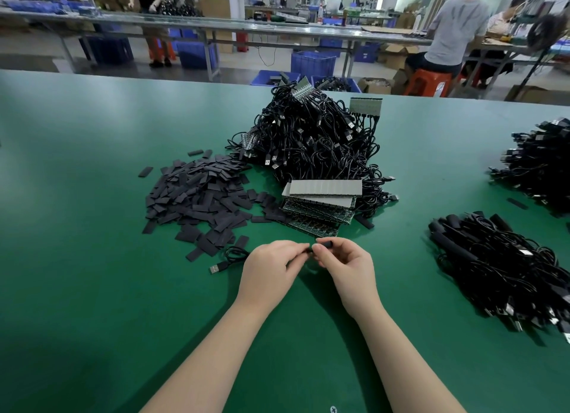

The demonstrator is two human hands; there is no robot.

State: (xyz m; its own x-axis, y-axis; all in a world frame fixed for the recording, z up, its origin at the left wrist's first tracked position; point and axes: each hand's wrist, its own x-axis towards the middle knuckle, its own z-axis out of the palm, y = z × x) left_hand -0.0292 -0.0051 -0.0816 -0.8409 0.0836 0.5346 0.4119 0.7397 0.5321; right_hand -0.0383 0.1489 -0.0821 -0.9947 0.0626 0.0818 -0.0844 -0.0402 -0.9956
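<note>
Just over the green tabletop (92, 289), the left hand (271, 267) pinches one end of a thin black USB cable (236, 253). The right hand (345, 267) pinches a short black sleeve (325, 244) against it. The cable's silver plug (215, 269) lies left of both hands.

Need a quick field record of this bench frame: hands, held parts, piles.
left hand: pinches one end of USB cable
right hand: pinches black sleeve
USB plug: lies on green table, left of the hands
loose sleeves: heap, left of centre
cable heap: centre, behind
board strips: stacked at its front
sleeved cables: pile at right
</note>
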